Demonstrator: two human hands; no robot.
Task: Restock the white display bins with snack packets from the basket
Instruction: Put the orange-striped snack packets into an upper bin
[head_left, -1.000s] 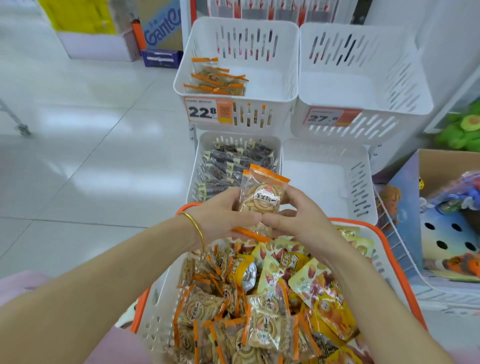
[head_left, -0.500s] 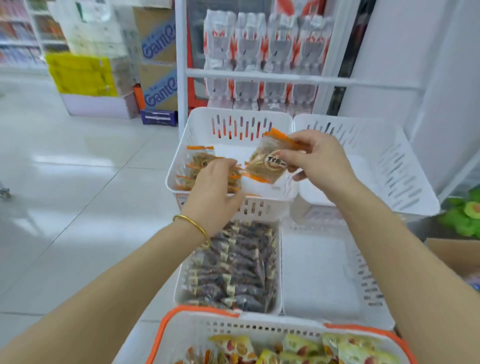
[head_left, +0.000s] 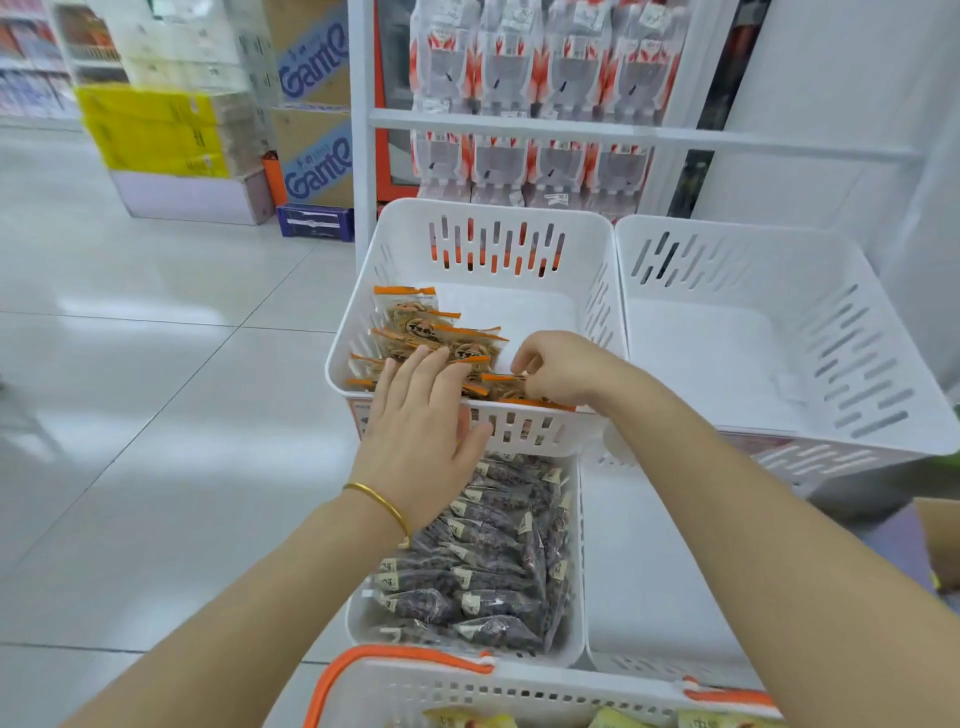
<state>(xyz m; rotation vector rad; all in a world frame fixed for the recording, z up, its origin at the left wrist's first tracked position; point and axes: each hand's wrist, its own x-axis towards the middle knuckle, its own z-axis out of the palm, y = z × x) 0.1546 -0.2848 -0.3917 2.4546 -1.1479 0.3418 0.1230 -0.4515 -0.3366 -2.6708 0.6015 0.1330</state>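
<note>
The upper left white bin (head_left: 483, 218) holds several orange-edged snack packets (head_left: 415, 325) along its left and front. My right hand (head_left: 563, 369) reaches into this bin and pinches an orange-edged packet (head_left: 501, 384) low at the front wall. My left hand (head_left: 423, 431) lies over the bin's front rim with straight fingers touching the packets. The basket (head_left: 415, 680) with an orange rim shows at the bottom edge, with yellow packets (head_left: 472, 719) peeking in.
The upper right bin (head_left: 779, 332) and the lower right bin (head_left: 649, 571) hold nothing. The lower left bin (head_left: 363, 618) is full of dark packets. A white rack with red-and-white bags (head_left: 530, 78) stands behind. Stacked cartons (head_left: 311, 156) sit on the tiled floor at left.
My right hand has lowered the packet from above the bin down into its front. My left hand has stretched out flat over the packets. The view tilted up, so less of the basket shows.
</note>
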